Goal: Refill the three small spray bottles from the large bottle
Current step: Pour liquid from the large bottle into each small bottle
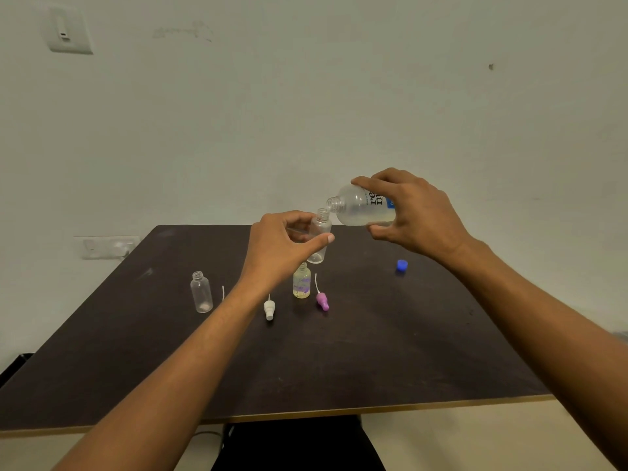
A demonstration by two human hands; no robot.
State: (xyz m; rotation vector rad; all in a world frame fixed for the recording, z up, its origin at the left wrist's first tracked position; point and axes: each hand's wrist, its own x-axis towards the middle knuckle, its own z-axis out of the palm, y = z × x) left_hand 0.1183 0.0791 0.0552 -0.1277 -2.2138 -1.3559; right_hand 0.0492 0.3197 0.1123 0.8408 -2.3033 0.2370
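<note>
My right hand (pixel 413 214) grips the large clear bottle (pixel 362 206), tipped on its side with its open mouth pointing left. Its mouth sits just above the neck of a small clear bottle (pixel 321 232), which my left hand (pixel 283 248) holds above the dark table (pixel 373 351). A second small clear bottle (pixel 201 292) stands uncapped at the left. A small yellowish bottle with purple print (pixel 301 281) stands under my left hand. A white spray head (pixel 269 309) and a purple spray head (pixel 322 300) lie on the table.
A blue cap (pixel 402 265) lies at the right of the table. A thin white tube (pixel 223 293) shows beside my left forearm. A pale wall rises behind the table's far edge, with a socket plate (pixel 107 247) at the left.
</note>
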